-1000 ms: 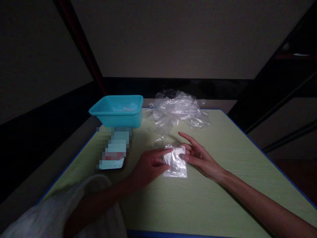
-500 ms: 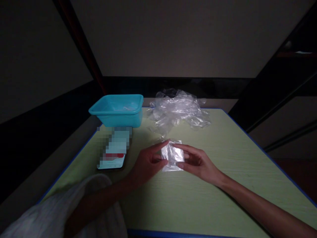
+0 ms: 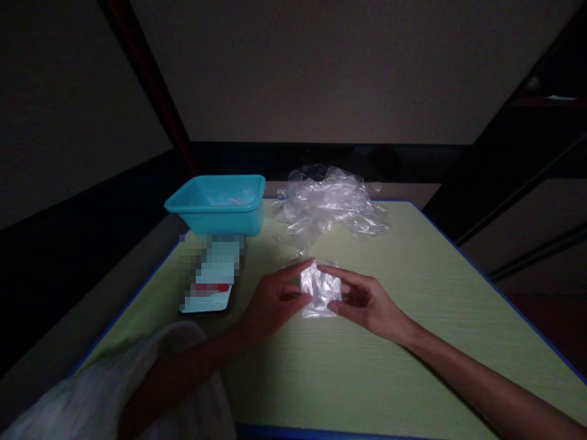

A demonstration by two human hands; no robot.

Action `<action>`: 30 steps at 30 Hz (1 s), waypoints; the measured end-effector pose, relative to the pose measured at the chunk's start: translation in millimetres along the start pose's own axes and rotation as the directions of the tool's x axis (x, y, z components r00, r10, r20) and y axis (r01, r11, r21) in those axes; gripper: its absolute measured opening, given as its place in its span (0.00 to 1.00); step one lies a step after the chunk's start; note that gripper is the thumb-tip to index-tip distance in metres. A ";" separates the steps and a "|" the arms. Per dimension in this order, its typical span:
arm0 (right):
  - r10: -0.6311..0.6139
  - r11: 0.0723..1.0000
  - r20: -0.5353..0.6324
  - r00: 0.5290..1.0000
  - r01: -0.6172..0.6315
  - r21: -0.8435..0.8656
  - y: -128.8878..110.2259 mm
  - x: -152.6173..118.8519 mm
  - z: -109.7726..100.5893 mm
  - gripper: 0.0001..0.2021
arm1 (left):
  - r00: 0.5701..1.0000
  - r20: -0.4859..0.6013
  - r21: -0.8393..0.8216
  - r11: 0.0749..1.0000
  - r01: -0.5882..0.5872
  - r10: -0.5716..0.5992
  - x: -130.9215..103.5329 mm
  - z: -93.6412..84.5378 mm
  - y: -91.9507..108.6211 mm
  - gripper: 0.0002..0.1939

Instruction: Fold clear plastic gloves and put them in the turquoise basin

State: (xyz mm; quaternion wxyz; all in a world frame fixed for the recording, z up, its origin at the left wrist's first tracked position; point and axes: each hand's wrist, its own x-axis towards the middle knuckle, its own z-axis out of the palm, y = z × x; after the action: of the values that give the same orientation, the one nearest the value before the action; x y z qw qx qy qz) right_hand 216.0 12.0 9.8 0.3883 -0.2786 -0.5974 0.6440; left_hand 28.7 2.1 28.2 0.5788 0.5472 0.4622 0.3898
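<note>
A small square of folded clear plastic film (image 3: 321, 290) lies on the table between my hands, shiny and wrinkled. My left hand (image 3: 271, 304) grips its left edge, thumb at the near side and index finger at the far corner. At the right edge, my right hand (image 3: 376, 307) has it in the same way, fingers curled around the side. Beyond them spreads a loose heap of crumpled clear plastic (image 3: 330, 201); whether it is bags or gloves I cannot tell.
A turquoise plastic basin (image 3: 220, 214) stands at the far left, with something clear inside. In front of it lies a phone (image 3: 213, 275), its screen lit and partly pixelated. The pale green table (image 3: 389, 379) has a blue edge. A wall rises behind it.
The folded plastic film has shifted very slightly to the right, and its creases catch the light differently. Both hands stay almost where they were.
</note>
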 end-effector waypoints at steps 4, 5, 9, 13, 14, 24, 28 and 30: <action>-0.026 1.000 -0.019 0.999 0.026 0.005 -1.5 0.5 -0.3 0.26 | 0.997 -0.054 -0.031 0.998 -0.056 0.054 2.1 -1.0 -0.2 0.26; -0.034 0.999 -0.016 0.999 0.034 0.000 -2.3 0.6 -0.3 0.26 | 0.996 -0.064 -0.029 0.998 -0.063 0.061 2.5 -1.4 -0.3 0.25; -0.039 0.998 -0.020 0.999 0.038 -0.052 -4.1 0.5 -1.0 0.27 | 0.998 -0.058 0.016 0.999 -0.029 0.029 3.8 -3.0 -0.3 0.27; -0.038 0.998 -0.020 0.999 0.037 -0.051 -2.5 0.3 -2.1 0.28 | 0.999 -0.053 0.056 0.998 0.006 -0.003 3.8 -3.2 0.8 0.30; -0.039 0.998 -0.020 0.999 0.038 -0.047 -2.0 0.3 -2.3 0.28 | 0.998 -0.056 0.060 0.998 0.010 -0.006 3.7 -3.2 1.0 0.30; -0.028 0.997 -0.040 0.999 0.025 -0.071 -4.8 0.9 -1.5 0.29 | 0.997 -0.075 0.122 0.992 -0.012 0.021 3.7 -5.8 2.5 0.31; -0.028 0.997 -0.044 0.999 0.024 -0.072 -3.9 1.1 -2.7 0.29 | 0.993 -0.096 0.136 0.989 -0.053 0.066 4.3 -5.6 1.5 0.30; -0.033 0.997 -0.051 0.998 0.030 -0.074 -3.1 1.5 -3.5 0.28 | 0.990 -0.107 0.135 0.988 -0.081 0.096 5.3 -5.9 1.3 0.29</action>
State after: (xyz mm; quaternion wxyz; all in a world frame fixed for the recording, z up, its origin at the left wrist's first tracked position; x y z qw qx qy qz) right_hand 218.6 15.1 12.6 0.4034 -0.2998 -0.6144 0.6082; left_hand 24.5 8.8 29.1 0.4970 0.5809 0.4937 0.4146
